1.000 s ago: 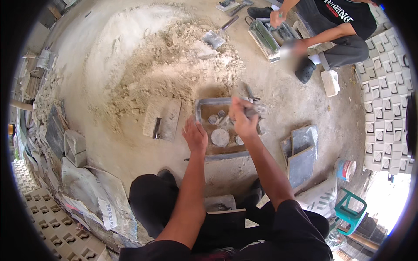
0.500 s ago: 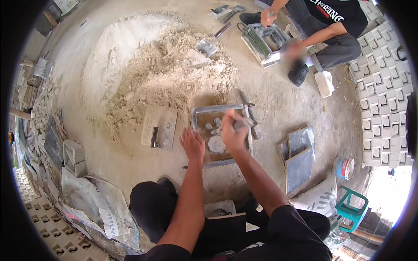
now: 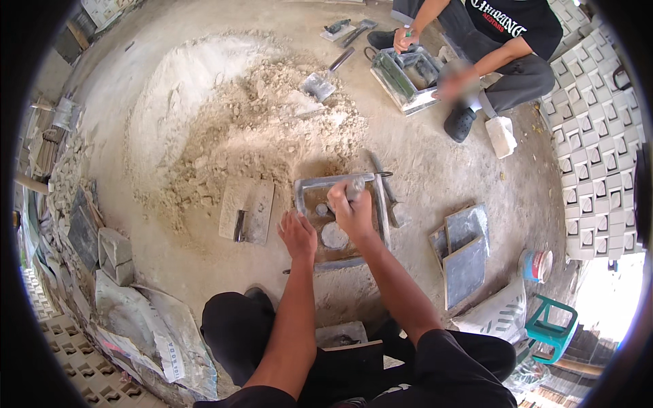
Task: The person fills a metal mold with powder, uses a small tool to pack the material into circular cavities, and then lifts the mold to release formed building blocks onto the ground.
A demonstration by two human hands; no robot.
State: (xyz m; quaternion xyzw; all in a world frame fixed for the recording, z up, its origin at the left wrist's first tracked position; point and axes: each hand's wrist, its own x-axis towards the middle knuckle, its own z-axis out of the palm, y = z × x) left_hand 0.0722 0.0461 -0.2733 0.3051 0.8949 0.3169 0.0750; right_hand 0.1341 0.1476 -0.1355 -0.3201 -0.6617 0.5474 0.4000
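A rectangular grey moulding frame [image 3: 339, 180] lies on the ground before me, filled with brown sand. Set in the sand are a large pale disc [image 3: 334, 235] and a smaller round piece [image 3: 322, 210]. My left hand [image 3: 297, 234] rests on the frame's left edge, fingers stretched out and holding nothing. Over the right part of the sand, my right hand [image 3: 353, 212] is closed around a short grey tool [image 3: 355, 188], whose rounded upper end sticks out above the fist. Its lower end is hidden by the hand, so its kind cannot be made out.
Left of the frame lies a board [image 3: 257, 214] with a dark-handled tool. Beyond is a heap of sand [image 3: 272, 115] with a trowel [image 3: 318, 87]. Flat plates [image 3: 465, 268] lie at right, near a green stool [image 3: 549, 328]. A co-worker [image 3: 507, 64] handles another frame [image 3: 416, 102].
My right hand has shifted slightly left over the sand, and the tool in it now points more upright. My left hand stays at the frame's edge. The whole view has shifted slightly.
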